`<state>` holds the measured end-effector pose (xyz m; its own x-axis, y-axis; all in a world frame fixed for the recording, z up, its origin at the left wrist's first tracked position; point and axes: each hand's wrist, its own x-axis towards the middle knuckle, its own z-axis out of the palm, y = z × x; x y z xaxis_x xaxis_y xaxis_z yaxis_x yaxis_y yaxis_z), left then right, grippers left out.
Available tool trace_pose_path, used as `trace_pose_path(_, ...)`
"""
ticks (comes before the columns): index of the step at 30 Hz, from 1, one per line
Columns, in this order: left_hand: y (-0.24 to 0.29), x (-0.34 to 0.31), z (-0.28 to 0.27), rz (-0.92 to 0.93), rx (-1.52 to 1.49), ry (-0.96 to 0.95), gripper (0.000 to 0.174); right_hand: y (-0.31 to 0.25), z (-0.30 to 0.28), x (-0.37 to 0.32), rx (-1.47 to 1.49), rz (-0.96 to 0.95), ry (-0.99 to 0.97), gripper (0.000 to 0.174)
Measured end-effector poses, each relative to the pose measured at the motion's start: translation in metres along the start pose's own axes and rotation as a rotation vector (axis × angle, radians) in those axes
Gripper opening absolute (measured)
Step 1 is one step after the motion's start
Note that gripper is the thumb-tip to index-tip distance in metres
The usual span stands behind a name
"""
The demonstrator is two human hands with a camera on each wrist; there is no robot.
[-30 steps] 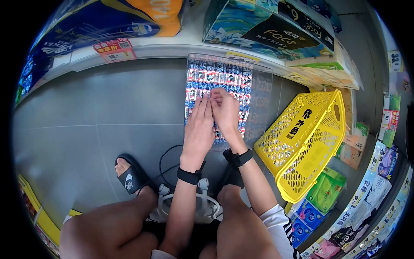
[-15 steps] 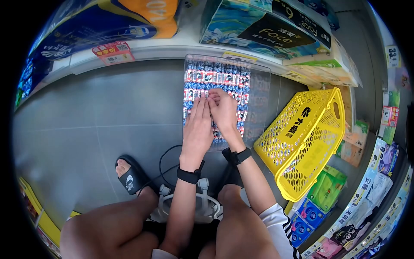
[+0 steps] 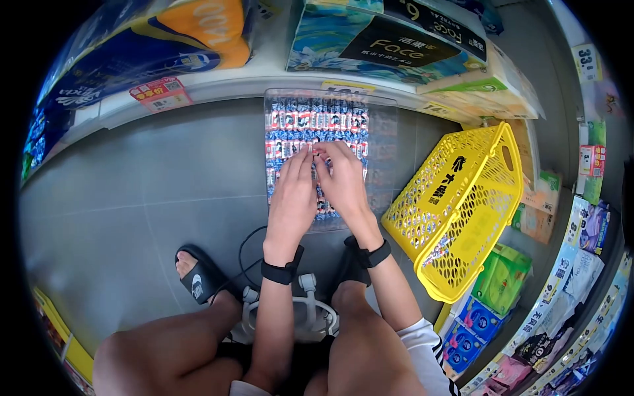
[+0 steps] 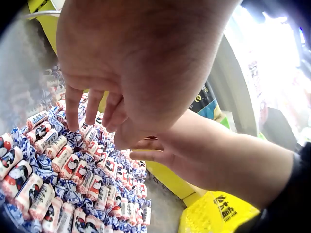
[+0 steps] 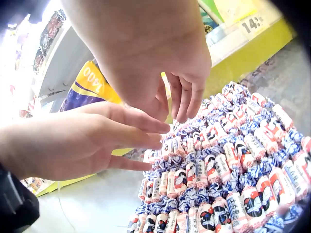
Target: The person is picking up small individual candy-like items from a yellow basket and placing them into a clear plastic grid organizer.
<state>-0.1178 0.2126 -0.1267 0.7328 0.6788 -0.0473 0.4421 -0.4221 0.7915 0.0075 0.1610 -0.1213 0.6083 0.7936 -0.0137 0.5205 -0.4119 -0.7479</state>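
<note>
Rows of twist-wrapped candies [image 3: 284, 119], white with red, black and blue print, fill much of a clear plastic tray [image 3: 383, 162] on the floor. Over the middle rows is my left hand [image 3: 294, 198], its fingers extended and their tips among the candies. Beside it, my right hand [image 3: 343, 181] bends its fingers down onto the same spot, thumb apart from the forefinger. The two hands' fingertips nearly meet in the right wrist view. A small pale and red piece shows between them; I cannot tell whether the right fingers pinch it.
A yellow perforated basket [image 3: 456, 204] stands right of the tray. Behind the tray runs a low shelf [image 3: 224, 92] with boxed tissues [image 3: 396, 46] and a blue-and-orange pack [image 3: 165, 53]. More tissue packs [image 3: 502, 280] line the right side. A sandaled foot [image 3: 198, 274] is at left.
The head view has shifted, so tray and basket sit further left in it. My right thumb and fingers have spread a little. Both hands remain over the same middle rows.
</note>
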Motion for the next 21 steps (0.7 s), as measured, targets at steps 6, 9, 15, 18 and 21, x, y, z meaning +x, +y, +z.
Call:
trace_pose_path(6, 0.025, 0.004, -0.013, 0.019, -0.026, -0.045, 0.040, -0.035, -0.042, -0.021, 0.086, 0.000, 0.048, 0.013)
trace_pose_path(9, 0.036, 0.004, -0.012, 0.052, -0.064, -0.096, 0.033, -0.047, -0.062, -0.031, 0.090, -0.025, 0.098, 0.013)
trace_pose_path(15, 0.077, 0.001, -0.009, 0.138, -0.106, -0.123, 0.035, -0.059, -0.108, -0.054, 0.009, -0.051, 0.150, 0.014)
trace_pose_path(18, 0.108, 0.001, -0.008, 0.165, -0.164, -0.115, 0.038, -0.060, -0.135, -0.069, -0.013, -0.042, 0.176, 0.014)
trace_pose_path(21, 0.139, -0.001, -0.009, 0.166, -0.219, -0.196, 0.040, -0.054, -0.161, -0.085, -0.073, -0.011, 0.217, 0.014)
